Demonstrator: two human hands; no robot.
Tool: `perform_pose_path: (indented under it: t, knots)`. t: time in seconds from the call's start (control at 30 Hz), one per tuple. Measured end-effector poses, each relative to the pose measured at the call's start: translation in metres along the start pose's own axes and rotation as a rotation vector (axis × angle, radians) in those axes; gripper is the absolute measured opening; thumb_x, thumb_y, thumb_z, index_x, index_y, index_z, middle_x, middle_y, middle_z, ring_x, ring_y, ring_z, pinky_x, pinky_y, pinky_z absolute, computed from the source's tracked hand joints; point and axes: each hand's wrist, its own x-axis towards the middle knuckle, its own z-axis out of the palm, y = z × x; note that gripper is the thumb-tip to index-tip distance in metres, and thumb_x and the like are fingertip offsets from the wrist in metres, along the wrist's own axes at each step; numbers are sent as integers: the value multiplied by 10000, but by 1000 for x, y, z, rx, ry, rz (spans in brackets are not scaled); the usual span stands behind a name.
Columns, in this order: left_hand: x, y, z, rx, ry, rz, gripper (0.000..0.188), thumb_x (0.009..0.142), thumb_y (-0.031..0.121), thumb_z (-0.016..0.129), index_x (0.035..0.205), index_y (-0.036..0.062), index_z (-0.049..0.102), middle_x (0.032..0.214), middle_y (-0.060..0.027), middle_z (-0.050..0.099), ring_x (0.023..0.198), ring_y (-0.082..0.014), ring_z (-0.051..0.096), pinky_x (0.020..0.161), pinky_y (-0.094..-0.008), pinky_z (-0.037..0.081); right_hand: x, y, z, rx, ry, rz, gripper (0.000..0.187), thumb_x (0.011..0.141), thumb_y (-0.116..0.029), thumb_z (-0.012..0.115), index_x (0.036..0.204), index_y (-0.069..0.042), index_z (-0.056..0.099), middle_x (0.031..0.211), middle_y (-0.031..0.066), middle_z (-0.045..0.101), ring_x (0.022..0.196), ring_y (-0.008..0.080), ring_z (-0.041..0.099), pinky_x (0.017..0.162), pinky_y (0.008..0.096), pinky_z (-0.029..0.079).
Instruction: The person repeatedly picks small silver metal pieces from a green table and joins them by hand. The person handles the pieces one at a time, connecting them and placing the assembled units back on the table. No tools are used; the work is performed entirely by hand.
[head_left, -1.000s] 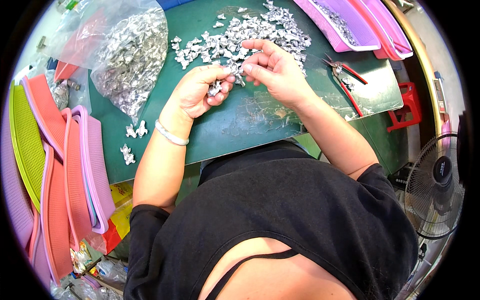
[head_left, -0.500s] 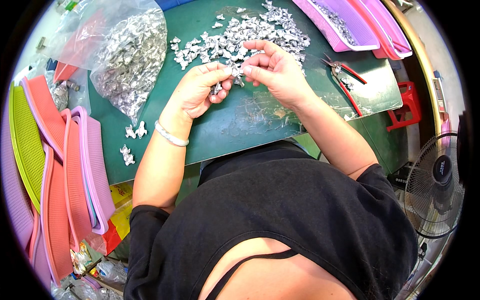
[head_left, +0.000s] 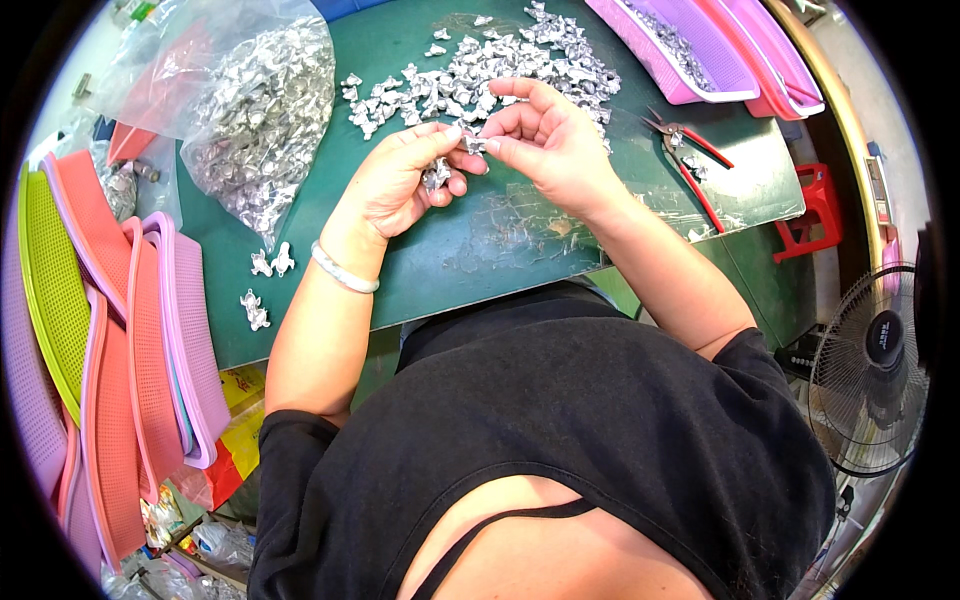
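While your left hand (head_left: 400,185) has kept its small silver castings (head_left: 436,175), your right hand's (head_left: 545,140) fingers (head_left: 492,145) now pinch one piece (head_left: 470,143) above the green bench (head_left: 480,255).

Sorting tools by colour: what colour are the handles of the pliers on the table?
Red, on the metal pliers; head view.

Left hand (head_left: 400,180) and right hand (head_left: 545,140) raised, fingers pinched, fingertips meeting.
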Motion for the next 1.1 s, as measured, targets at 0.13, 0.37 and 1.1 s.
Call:
perform_pose_path:
  t: [0.13, 0.37, 1.1]
  knots:
    - [0, 0, -1, -51, 3, 8, 208, 881, 227, 512, 889, 25, 565, 785, -100, 600, 604, -129, 560, 441, -175, 417, 1, 3, 2, -16, -20, -64, 453, 780, 24, 578, 1201, -7, 413, 850, 28, 580, 791, 76, 550, 702, 210, 443]
    - [4, -2, -16, -197, 26, 50, 149, 842, 186, 556, 874, 41, 561, 771, -64, 553, 663, -139, 529, 477, -188, 421, -5, 8, 6, -772, -59, -114, 505, 740, -2, 607, 1205, -60, 419, 750, 39, 556, 685, 117, 552, 625, 243, 438]
    - [3, -1, -6, 175, 203, 45, 109, 824, 124, 559, 883, 36, 581, 668, -3, 526, 513, -60, 468, 378, -144, 307, 1, 16, 11, -712, 2, -142, 379, 729, -21, 567, 1100, -26, 487, 723, 92, 595, 669, 262, 594, 620, 345, 466]
